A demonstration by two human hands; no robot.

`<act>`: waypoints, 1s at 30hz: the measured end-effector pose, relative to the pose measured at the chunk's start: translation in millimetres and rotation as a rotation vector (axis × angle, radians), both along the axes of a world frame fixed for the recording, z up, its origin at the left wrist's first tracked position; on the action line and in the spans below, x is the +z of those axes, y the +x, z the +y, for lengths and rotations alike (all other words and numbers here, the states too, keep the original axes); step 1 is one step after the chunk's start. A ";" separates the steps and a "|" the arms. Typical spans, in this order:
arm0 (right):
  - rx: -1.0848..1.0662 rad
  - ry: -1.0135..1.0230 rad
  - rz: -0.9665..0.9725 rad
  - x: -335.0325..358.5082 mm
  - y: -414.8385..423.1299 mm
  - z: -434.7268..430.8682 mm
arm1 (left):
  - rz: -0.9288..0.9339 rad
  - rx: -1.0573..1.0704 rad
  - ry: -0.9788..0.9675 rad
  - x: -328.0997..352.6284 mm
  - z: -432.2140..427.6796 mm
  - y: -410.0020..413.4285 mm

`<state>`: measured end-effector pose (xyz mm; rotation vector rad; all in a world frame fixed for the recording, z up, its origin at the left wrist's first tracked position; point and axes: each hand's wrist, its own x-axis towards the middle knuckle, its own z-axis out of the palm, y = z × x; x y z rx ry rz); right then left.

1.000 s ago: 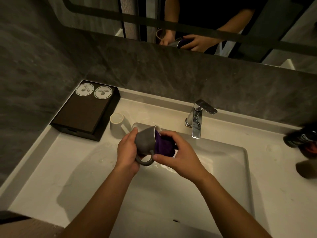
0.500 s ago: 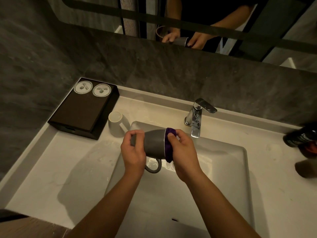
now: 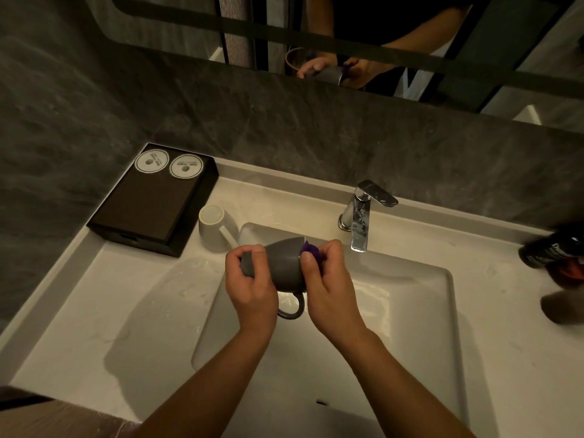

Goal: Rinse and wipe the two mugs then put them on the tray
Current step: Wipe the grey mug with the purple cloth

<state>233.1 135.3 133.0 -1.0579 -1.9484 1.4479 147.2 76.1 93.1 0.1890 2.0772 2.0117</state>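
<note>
I hold a grey mug [image 3: 284, 267] on its side over the sink basin [image 3: 410, 311], handle pointing down. My left hand [image 3: 249, 286] grips its base end. My right hand [image 3: 328, 286] presses a purple cloth [image 3: 311, 249] against the mug's rim, and most of the cloth is hidden under my fingers. A second mug, white [image 3: 215, 227], stands upside down on the counter, left of the basin. The dark tray [image 3: 151, 203] lies at the back left with two round paper coasters [image 3: 167, 164] on it.
A chrome faucet [image 3: 360, 216] stands behind the basin, close to my right hand. Dark bottles [image 3: 553, 251] sit at the counter's right edge. The pale counter shows water drops. A mirror above the stone backsplash reflects my hands.
The mug has turned from mouth facing me to lying sideways. The purple cloth has come out of the mug's inside and is now at the rim. My view shifted slightly.
</note>
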 end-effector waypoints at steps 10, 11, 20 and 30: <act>0.149 0.210 -0.075 -21.7 15.5 -6.7 | -0.919 -0.258 -0.039 16.3 2.3 -31.4; 0.118 0.203 -0.068 -21.4 14.0 -8.4 | -0.846 -0.196 -0.045 15.7 4.5 -28.2; -0.153 -0.115 0.017 -0.9 -2.6 2.8 | -0.041 -0.117 -0.012 10.2 -4.2 3.9; -0.066 0.023 0.020 -10.9 7.0 -15.3 | -0.746 -0.160 0.075 16.4 -2.3 -13.3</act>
